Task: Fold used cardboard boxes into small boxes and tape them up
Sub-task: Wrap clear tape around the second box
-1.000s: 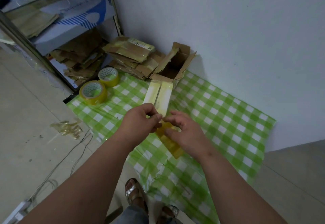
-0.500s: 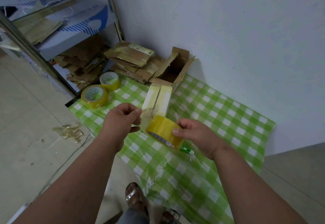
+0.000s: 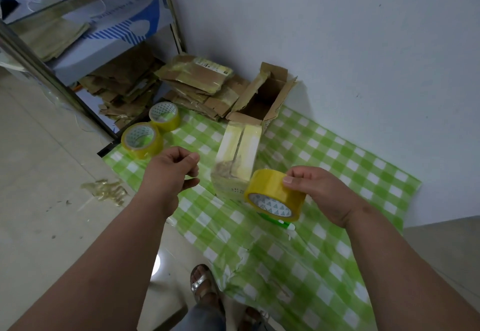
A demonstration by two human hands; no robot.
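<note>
right hand (image 3: 320, 194) grips a yellow tape roll (image 3: 274, 193) by its outer band, thumb on top, roll tilted with its printed core facing down toward the camera. left hand (image 3: 170, 168) is curled, thumb and fingers pinched together on the end of a clear tape strip (image 3: 220, 177) that stretches from the roll across to it; the strip is see-through and hard to trace. both hands are held above a green checked cloth (image 3: 337, 164) spread on the floor.

behind the strip on the cloth lies a small box (image 3: 240, 146), pale and already taped along its top seam. just past it, against the wall, an open cardboard box (image 3: 262, 99) stands with its flaps up. left of that, a pile of flattened cardboard (image 3: 197, 81) partly on the cloth edge. two more tape rolls (image 3: 150, 130) sit side by side, touching, at the cloth's far left corner. a green and white thing (image 3: 281, 222) peeks out under the held roll, can't tell what it is. crumpled used tape (image 3: 106, 190) on the bare floor at left. metal shelf (image 3: 33, 52) at top left holds more cardboard. sandalled foot (image 3: 202, 285) at bottom.
</note>
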